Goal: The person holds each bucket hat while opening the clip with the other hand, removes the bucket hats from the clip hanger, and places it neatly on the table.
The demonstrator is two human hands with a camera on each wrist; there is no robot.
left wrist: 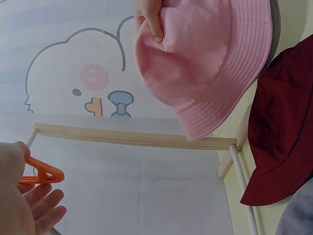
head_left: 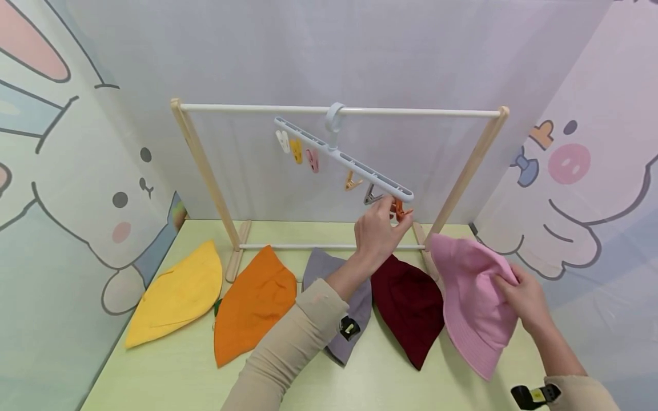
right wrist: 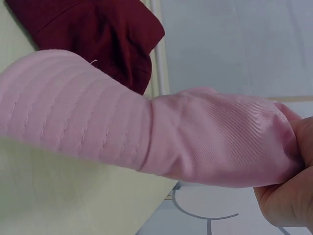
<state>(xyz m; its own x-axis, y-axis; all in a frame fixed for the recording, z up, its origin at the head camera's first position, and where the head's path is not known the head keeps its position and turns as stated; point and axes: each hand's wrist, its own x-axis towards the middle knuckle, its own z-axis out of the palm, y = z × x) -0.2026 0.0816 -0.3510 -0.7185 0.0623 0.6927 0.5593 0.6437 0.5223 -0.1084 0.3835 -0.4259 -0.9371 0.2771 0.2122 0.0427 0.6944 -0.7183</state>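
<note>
With its thumb and fingers, my left hand (head_left: 377, 231) pinches the orange clothespin (head_left: 401, 210) at the right end of a pale blue clip hanger (head_left: 354, 165). In the left wrist view that orange clip (left wrist: 43, 172) sits between thumb and fingers. My right hand (head_left: 524, 294) grips a pink bucket hat (head_left: 475, 297) by its crown, brim hanging down. The right wrist view shows the folded pink cloth (right wrist: 220, 137) bunched in the fingers. A dark red hat (head_left: 408, 308) lies on the table just left of the pink one.
The hanger hooks over the white top bar (head_left: 426, 112) of a wooden-sided rack (head_left: 470, 165). Other clips hang from it, among them a pink one (head_left: 312, 160) and a grey one (head_left: 372, 195). Yellow (head_left: 177, 294), orange (head_left: 257, 302) and grey (head_left: 362, 305) hats lie along the table (head_left: 169, 377).
</note>
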